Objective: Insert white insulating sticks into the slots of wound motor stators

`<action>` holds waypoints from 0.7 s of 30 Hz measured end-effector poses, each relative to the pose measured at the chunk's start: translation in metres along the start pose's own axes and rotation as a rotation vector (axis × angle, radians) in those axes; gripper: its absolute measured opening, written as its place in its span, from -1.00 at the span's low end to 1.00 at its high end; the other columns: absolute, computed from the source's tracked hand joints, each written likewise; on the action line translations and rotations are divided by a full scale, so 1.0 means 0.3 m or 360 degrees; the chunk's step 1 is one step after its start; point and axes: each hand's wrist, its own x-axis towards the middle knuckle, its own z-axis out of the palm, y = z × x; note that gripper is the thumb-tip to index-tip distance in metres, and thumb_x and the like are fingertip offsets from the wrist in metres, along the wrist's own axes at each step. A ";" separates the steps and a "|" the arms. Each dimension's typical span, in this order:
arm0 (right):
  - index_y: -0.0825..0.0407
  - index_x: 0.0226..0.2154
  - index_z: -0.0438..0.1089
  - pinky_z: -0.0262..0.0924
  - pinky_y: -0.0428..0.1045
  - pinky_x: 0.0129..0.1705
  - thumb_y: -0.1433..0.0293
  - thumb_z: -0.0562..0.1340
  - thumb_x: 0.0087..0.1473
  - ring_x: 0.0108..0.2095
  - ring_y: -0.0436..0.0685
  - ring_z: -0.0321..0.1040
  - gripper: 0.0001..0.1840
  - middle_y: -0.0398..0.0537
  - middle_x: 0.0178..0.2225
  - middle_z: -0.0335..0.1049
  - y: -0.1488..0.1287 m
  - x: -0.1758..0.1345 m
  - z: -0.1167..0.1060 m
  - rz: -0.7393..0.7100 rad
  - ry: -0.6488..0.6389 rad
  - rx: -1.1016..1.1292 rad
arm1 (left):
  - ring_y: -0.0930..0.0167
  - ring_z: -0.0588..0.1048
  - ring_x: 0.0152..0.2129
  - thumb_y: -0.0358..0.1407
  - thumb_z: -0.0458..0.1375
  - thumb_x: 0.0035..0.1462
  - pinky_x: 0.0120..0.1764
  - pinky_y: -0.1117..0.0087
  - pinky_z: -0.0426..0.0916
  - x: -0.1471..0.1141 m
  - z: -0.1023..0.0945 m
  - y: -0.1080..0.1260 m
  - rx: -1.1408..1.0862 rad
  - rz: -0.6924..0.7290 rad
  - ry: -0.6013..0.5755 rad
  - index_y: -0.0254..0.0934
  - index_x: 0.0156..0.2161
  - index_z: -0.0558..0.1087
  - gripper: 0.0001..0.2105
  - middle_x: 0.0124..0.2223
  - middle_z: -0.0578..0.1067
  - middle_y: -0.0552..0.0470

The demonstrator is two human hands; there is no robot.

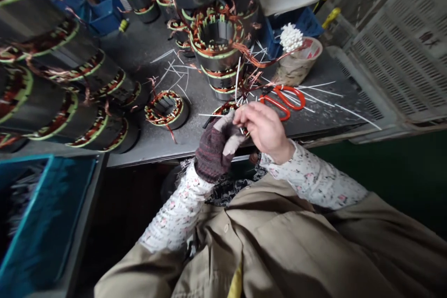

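Note:
My left hand point(216, 149) wears a dark knit glove with pale fingertips. Its fingers curl against the near side of a small wire-wound motor stator point(226, 108), mostly hidden behind both hands. Bare and just to the right, my right hand point(265, 129) has its fingers pinched together over the stator; what they hold is hidden. A white strand point(238, 79) stands up beyond the fingers, and another white strand point(209, 115) sticks out to the left. Scissors with orange handles point(283, 102) lie right of the stator, by copper leads.
Another stator point(181, 115) sits on the grey bench point(139, 58) to the left. Stacked stators point(223, 63) rise behind and at far left. A cup point(296, 71) with a white bundle point(291, 38) stands right, near loose strands. A grey crate point(401, 46) and blue bin point(66, 219) flank the bench.

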 end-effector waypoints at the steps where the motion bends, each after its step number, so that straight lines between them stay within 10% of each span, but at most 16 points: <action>1: -0.04 -0.53 0.25 0.32 0.06 -0.27 0.09 0.20 0.18 -0.36 0.08 0.36 -0.62 -0.05 -0.35 0.44 0.006 -0.001 -0.036 -0.0075 0.0007 -0.0223 | 0.29 0.57 0.03 -0.12 0.09 0.39 0.06 0.18 0.52 0.002 -0.007 0.004 -0.0022 0.0044 -0.0005 -0.26 0.21 0.25 -0.60 0.10 0.53 -0.20; 6: 0.01 -0.42 0.40 0.29 0.25 0.02 0.38 0.25 0.01 -0.05 0.35 0.41 -0.96 0.18 -0.11 0.50 0.002 0.026 -0.316 -0.0040 -0.0063 -0.1870 | 0.18 0.57 -0.01 -0.04 0.30 0.20 0.14 0.02 0.44 0.041 -0.018 0.045 0.0570 0.0232 -0.0092 -0.29 -0.07 0.45 -0.63 -0.04 0.60 -0.17; 9: 0.18 -0.05 0.47 0.28 0.23 0.01 0.53 0.16 -0.03 -0.04 0.38 0.42 -0.55 0.28 -0.10 0.50 -0.001 0.083 -0.394 0.0243 -0.0375 -0.2486 | 0.19 0.60 -0.20 0.01 0.29 0.19 0.14 0.00 0.41 0.067 -0.015 0.062 0.0928 0.0237 -0.0332 -0.32 -0.22 0.52 -0.63 -0.27 0.62 -0.12; 17: 0.00 0.37 0.17 0.25 0.10 -0.28 0.34 0.25 -0.09 -0.21 0.33 0.48 -0.07 0.18 -0.06 0.57 -0.055 0.193 -0.375 0.0778 -0.0731 -0.2737 | 0.24 0.56 -0.34 0.09 0.21 0.22 0.09 0.06 0.44 0.069 -0.076 0.023 0.1003 0.0467 -0.0451 -0.30 -0.39 0.50 -0.56 -0.46 0.53 -0.04; 21: 0.00 0.41 0.10 0.28 0.11 -0.26 0.39 0.20 -0.09 -0.11 0.37 0.49 -0.04 0.20 0.16 0.47 -0.100 0.114 -0.445 0.0649 -0.0711 -0.2733 | 0.27 0.58 -0.31 0.12 0.12 0.29 0.18 0.04 0.40 0.060 -0.117 -0.012 0.0884 0.0509 -0.0499 -0.29 -0.31 0.52 -0.54 -0.43 0.55 -0.02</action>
